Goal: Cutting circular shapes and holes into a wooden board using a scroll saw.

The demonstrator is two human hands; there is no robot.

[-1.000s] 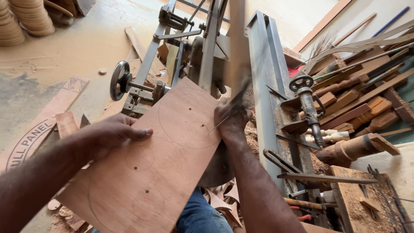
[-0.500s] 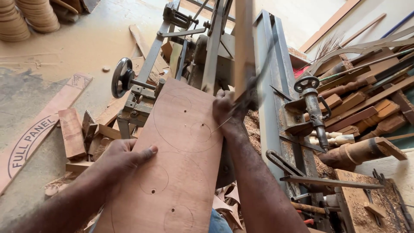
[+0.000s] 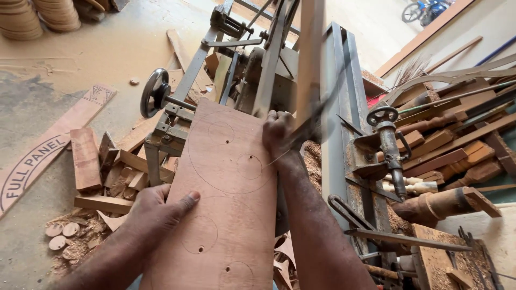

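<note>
Plywood board (image 3: 226,198), one, perhaps five pencilled circles, under two hands: left (image 3: 158,212) flat, right (image 3: 279,137) gripping its edge.

We see the plywood board (image 3: 226,198) lying on the saw machine (image 3: 258,80), with our left hand (image 3: 156,212) flat on its near left edge and our right hand (image 3: 279,137) on its far right edge, beside the blade. Left of the machine, offcut blocks (image 3: 102,172) lie on the floor (image 3: 80,53); right of it, turned wooden pieces (image 3: 446,156) are stacked.
</note>
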